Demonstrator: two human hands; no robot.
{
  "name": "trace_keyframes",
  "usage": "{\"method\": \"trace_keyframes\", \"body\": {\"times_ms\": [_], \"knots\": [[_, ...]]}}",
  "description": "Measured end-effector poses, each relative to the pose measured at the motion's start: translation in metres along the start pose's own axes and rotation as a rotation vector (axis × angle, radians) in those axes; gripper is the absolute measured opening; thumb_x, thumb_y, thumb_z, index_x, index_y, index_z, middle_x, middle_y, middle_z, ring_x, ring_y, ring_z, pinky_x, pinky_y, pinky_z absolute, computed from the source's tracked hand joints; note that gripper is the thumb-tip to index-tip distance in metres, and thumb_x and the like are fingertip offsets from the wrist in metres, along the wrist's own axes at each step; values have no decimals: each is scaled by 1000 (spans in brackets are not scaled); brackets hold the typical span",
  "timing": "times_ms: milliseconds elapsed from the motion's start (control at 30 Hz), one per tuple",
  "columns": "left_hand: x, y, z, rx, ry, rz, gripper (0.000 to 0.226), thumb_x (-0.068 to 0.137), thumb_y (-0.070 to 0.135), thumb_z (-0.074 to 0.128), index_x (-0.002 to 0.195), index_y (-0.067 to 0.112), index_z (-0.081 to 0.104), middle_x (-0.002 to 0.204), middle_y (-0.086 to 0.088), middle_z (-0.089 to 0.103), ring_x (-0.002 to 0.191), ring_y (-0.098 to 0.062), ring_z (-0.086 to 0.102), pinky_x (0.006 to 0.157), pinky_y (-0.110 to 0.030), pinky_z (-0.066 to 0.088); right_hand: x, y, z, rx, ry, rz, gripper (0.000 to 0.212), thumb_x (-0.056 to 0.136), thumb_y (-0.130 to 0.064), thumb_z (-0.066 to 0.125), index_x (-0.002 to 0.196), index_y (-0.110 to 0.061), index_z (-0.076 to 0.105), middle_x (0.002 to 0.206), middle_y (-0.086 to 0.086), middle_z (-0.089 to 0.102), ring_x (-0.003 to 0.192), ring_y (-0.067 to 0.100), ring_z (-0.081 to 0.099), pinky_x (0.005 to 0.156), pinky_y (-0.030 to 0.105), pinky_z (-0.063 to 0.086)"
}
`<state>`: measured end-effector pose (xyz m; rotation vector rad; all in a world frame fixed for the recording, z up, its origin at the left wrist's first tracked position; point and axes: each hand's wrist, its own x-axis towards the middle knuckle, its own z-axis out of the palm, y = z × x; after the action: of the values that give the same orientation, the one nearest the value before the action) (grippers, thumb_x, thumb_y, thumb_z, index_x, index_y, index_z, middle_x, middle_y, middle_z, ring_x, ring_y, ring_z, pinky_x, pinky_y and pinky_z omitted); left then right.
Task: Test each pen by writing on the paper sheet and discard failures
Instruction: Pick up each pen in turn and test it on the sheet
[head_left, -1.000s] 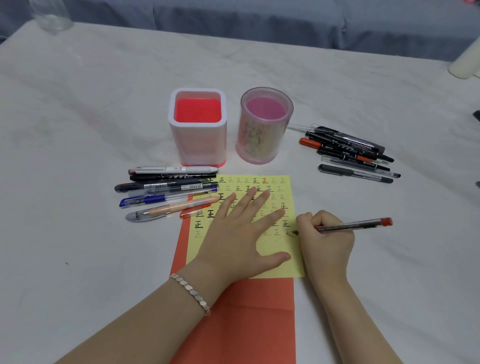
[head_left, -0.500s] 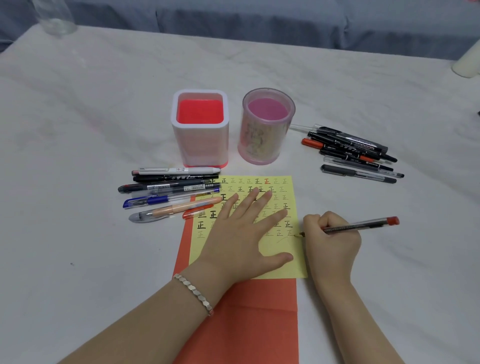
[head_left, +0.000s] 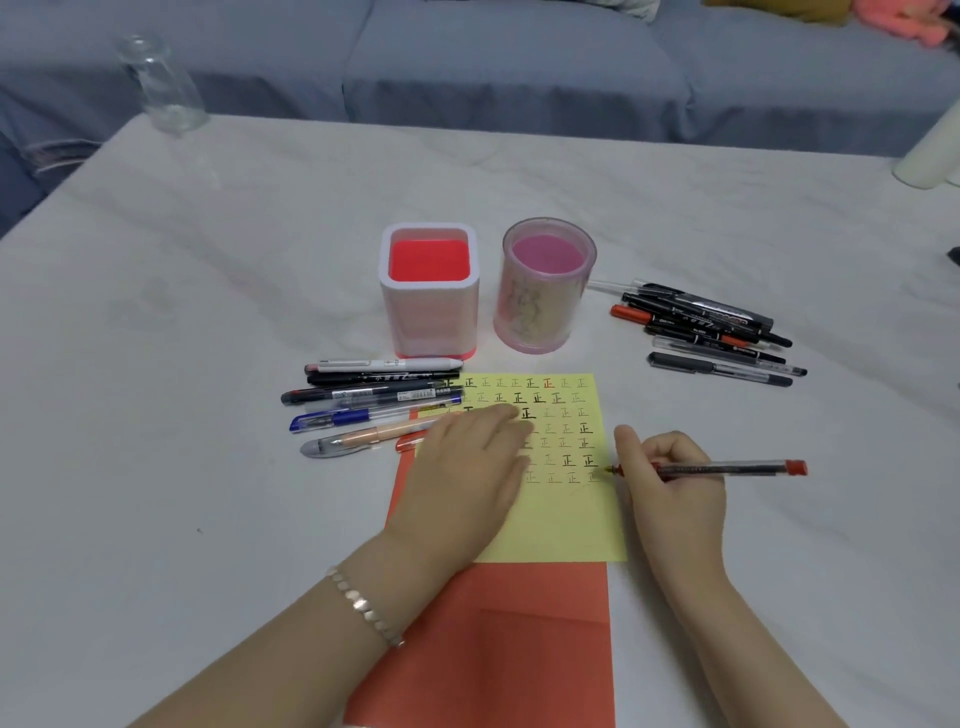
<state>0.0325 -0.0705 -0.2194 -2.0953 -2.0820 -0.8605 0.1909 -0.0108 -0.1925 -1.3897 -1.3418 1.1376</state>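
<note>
**A:** Where do your hands stand?

**B:** Your right hand (head_left: 670, 483) is curled shut around the red-capped pen (head_left: 727, 468). Its tip sits at the right edge of the yellow sheet (head_left: 566, 525), beside the lowest row of marks; I can't tell whether it touches the paper. Your left hand (head_left: 467, 473) lies flat on the sheet, fingers loosely spread, gripping nothing, just pinning the paper.

**A:** Which way does the pen lie?

**B:** Its long axis runs almost level across the surface (head_left: 208, 312): tip toward your left hand, red cap out to your right. So the next blank spot is just left of the tip, and the right hand is clearly the nearer one for it. I'd judge this pen's test is still in hand; whether it wrote cleanly is too small to read.

**A:** And further out?

**B:** The yellow sheet rests on a red sheet (head_left: 493, 639) that shows below it and along its left edge. A row of pens (head_left: 374, 400) lies just left of the sheet, barrels roughly level, some ends overlapping its corner. A second bunch of pens (head_left: 711, 327) lies well to the right, beyond your right hand.

**A:** The containers?

**B:** Two stand just past the sheet's far edge: a white square holder (head_left: 431, 312) with a red inside and a round pink cup (head_left: 545, 306). No pens show in either, as far as the openings let you see
</note>
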Motion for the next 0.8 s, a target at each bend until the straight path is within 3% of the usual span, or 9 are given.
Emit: {"method": "trace_keyframes", "body": {"times_ms": [67, 200, 267, 333, 400, 567, 633, 700, 800], "knots": [[-6, -15, -17, 87, 56, -47, 33, 80, 23, 45, 100, 9, 66, 100, -9, 65, 92, -21, 47, 75, -34, 34, -2, 0, -2, -46, -43, -15, 34, 85, -15, 64, 59, -4, 45, 49, -1, 42, 42, 3, 38, 42, 11, 29], [-19, -43, -44, 203, -23, -165, 31, 80, 29, 43, 87, 12, 68, 85, -3, 62, 76, -27, 55, 61, -36, 46, -8, -7, 0, -34, -114, 6, 33, 84, -13, 65, 58, -7, 45, 52, 3, 47, 41, 2, 38, 42, 10, 29], [-23, -50, -48, 228, -66, -153, 28, 80, 29, 46, 79, 11, 68, 77, -4, 60, 68, -28, 57, 55, -35, 46, -10, -10, 3, -26, -138, 2, 34, 82, -12, 67, 56, -9, 45, 45, -6, 46, 40, 2, 39, 42, 10, 29], [-28, -52, -47, 230, -85, -172, 12, 78, 21, 65, 77, 9, 68, 74, -5, 58, 65, -29, 56, 52, -35, 44, -11, -11, 6, -32, -159, -13, 35, 81, -14, 68, 55, -12, 45, 40, -9, 44, 41, 3, 38, 43, 12, 29], [-29, -52, -45, 192, -95, -232, 15, 69, 11, 79, 77, 8, 67, 75, -6, 57, 67, -29, 55, 53, -36, 45, -13, -12, 8, -23, -191, -21, 34, 80, -15, 69, 55, -14, 46, 40, -9, 44, 42, 4, 37, 44, 14, 29], [-26, -40, -45, 183, -95, -192, 12, 76, 18, 74, 73, 13, 64, 71, -1, 60, 65, -23, 55, 55, -32, 44, -18, -25, 9, 85, -284, 6, 24, 84, -16, 63, 64, -6, 54, 44, -4, 57, 41, 5, 48, 45, 12, 39], [-23, -25, -54, 4, -69, -286, 9, 84, 25, 64, 78, 18, 64, 70, 6, 61, 68, -15, 55, 62, -27, 41, -20, -33, 9, 207, -321, 54, 28, 86, -27, 53, 70, -5, 59, 52, 4, 63, 46, 11, 57, 47, 17, 46], [-20, -7, -62, -333, -52, -461, 7, 85, 20, 66, 80, 24, 63, 73, 12, 62, 73, -2, 55, 68, -15, 38, -19, -41, 6, 321, -351, 111, 42, 81, -40, 42, 74, -4, 63, 58, 12, 67, 51, 20, 63, 49, 21, 50], [-16, 14, -68, -660, 6, -584, 22, 78, 10, 71, 79, 31, 63, 77, 17, 64, 71, 4, 56, 63, -6, 37, -19, -52, 1, 395, -376, 147, 50, 78, -45, 36, 64, -9, 67, 56, 15, 66, 49, 23, 62, 47, 22, 49]]}}
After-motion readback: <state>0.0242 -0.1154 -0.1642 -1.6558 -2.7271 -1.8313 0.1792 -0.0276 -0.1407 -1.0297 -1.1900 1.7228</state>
